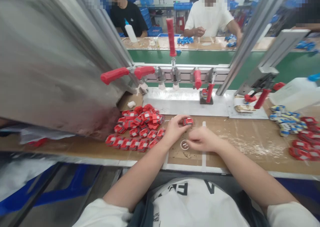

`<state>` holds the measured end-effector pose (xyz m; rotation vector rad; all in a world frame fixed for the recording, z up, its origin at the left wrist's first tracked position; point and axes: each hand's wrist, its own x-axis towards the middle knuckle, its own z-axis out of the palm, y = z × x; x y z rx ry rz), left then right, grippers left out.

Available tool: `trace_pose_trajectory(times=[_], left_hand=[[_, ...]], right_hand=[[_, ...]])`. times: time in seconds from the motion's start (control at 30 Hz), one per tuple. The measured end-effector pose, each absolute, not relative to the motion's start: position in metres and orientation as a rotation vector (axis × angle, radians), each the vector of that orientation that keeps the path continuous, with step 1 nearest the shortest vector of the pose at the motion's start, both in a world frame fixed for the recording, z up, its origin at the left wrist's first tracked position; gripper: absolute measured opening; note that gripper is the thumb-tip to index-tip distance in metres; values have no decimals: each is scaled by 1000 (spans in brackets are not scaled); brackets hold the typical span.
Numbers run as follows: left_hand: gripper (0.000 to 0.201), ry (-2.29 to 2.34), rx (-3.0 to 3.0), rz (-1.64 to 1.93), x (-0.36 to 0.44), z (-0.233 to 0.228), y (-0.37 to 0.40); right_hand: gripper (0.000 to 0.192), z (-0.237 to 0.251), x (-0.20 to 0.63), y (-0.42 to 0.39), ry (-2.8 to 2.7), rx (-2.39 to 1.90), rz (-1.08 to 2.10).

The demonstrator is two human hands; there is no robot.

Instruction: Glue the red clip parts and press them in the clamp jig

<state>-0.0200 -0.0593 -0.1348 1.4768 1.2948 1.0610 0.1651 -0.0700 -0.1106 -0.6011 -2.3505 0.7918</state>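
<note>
My left hand (175,128) is closed on a small red plastic part (188,121) with a dark edge, held just above the workbench. My right hand (203,138) is curled shut close by on the right. Whatever its fingers pinch, if anything, is hidden. A small round white-rimmed dish (185,144) sits on the bench beside my right fingertips. Left of my hands lies a pile of similar red parts (140,122), with a row of them along its front (126,143).
Red-handled toggle clamps (172,72) line a metal rail behind the bench. One clamp presses a red part on a black block (206,97). At right are blue-and-yellow parts (285,120), more red parts (305,143) and a plastic bottle (292,90). People sit across a green conveyor (180,56).
</note>
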Motion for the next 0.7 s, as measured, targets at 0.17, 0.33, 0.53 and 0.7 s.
trace_pose_trajectory(times=[0.17,0.33,0.53,0.7], left_hand=[[49,1290,1408,1123,-22,-130,-56],[54,1345,1425,1163,-25,-125,-55],[68,1272,1353,1252,-24,-113,-56],[80,1201,1268,1194,-21,-102,-54]], right_hand=[[43,-99,164,-77,-2686,-741,295],[40,-77,248,-80,-2347,-1440,-34],[30,-68,427,-74,-1563,-2300,-185],[13,-76,472,-60,-1719,-2238,-50]])
